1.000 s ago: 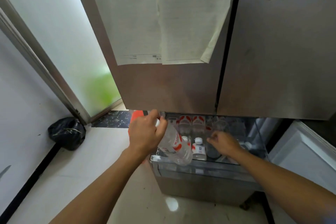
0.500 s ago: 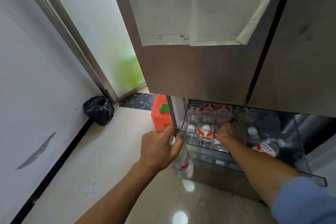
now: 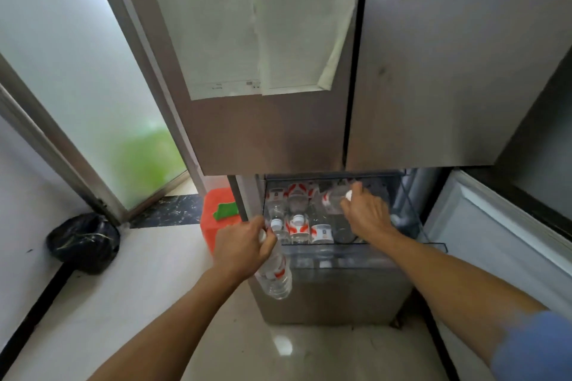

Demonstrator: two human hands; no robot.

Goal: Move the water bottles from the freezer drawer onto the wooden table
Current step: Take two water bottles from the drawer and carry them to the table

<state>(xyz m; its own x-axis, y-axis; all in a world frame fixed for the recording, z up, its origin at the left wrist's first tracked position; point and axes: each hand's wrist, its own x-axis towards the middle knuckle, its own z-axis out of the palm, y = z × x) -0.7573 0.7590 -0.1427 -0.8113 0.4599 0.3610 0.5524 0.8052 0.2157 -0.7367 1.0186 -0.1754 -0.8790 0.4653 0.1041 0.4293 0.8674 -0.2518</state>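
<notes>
The freezer drawer (image 3: 365, 252) stands pulled out below the fridge doors, with several clear water bottles (image 3: 298, 226) with red-and-white labels upright inside. My left hand (image 3: 244, 246) grips one bottle (image 3: 275, 275) by its neck, hanging cap-up outside the drawer's front left corner. My right hand (image 3: 366, 213) is inside the drawer and holds a second bottle (image 3: 335, 199) by its capped end, lifted and tilted above the others. The wooden table is out of view.
An orange container (image 3: 216, 219) with a green patch sits on the floor left of the drawer. A black bag (image 3: 83, 243) lies in the corner by the frosted glass door (image 3: 93, 86). A white appliance door (image 3: 501, 235) stands open on the right.
My right hand has lifted a bottle out of the row and moved it up and right. My left hand still holds its bottle, lowered beside the drawer front. The camera tilted.
</notes>
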